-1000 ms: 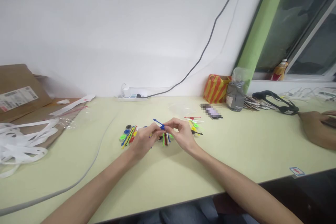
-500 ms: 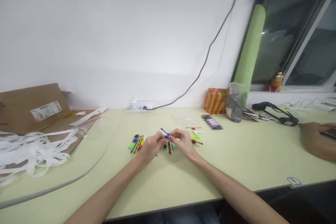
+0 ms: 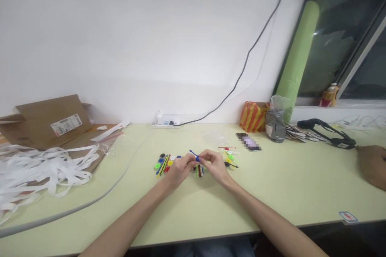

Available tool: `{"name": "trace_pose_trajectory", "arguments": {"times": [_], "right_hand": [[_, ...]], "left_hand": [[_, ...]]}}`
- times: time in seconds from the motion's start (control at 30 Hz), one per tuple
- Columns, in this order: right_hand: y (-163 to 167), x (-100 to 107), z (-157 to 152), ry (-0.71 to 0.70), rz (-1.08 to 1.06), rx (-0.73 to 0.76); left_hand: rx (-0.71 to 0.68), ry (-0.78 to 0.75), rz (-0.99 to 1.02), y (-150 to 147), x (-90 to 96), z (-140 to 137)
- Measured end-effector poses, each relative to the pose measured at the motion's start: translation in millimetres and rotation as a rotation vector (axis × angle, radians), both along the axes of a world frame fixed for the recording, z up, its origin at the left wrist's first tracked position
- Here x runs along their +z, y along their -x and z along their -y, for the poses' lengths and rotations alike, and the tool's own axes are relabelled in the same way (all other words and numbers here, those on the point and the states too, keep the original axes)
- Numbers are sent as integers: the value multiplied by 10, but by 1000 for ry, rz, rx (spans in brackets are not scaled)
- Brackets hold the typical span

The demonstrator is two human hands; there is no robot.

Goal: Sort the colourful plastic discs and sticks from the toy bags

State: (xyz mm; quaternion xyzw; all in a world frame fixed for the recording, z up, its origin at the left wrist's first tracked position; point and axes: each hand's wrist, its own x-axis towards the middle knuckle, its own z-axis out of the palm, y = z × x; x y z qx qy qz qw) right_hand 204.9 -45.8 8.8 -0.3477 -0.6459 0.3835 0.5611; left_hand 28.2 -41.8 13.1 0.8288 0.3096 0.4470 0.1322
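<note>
My left hand [image 3: 180,169] and my right hand [image 3: 216,165] meet above the table, fingertips pinched around a blue plastic arrow spinner [image 3: 194,153]. Its pointed end sticks up and to the left; the fingers partly cover its middle. Beside my left hand lie yellow and blue arrow strips [image 3: 163,165] and small round discs in several colours, among them a green disc [image 3: 157,166]. Below the fingertips is a bundle of coloured strips [image 3: 200,171]. To the right of my right hand are a black arrow spinner [image 3: 233,165], a red arrow spinner [image 3: 226,148] and yellow and green pieces.
Cardboard [image 3: 54,122] and heaped white ribbon [image 3: 48,168] cover the left side. A grey cable [image 3: 99,196] crosses the table. A power strip [image 3: 165,122], striped bag [image 3: 253,116], grey bag [image 3: 275,126], phone [image 3: 249,142] and black headset [image 3: 328,132] lie behind. Another person's arm [image 3: 372,166] rests at right.
The camera view has turned slightly left, so everything appears further right. Both hands keep their pinch on the blue arrow spinner, with the fingers a little closer together.
</note>
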Motion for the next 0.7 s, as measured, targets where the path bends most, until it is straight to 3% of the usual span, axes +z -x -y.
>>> {"name": "trace_pose_trajectory", "arguments": {"times": [0.47, 0.7], "right_hand": [[-8, -23, 16, 3, -33, 69], [33, 2, 102, 155, -176, 257]], "left_hand": [[18, -222, -28, 45, -49, -88], [3, -389, -47, 135, -45, -110]]}}
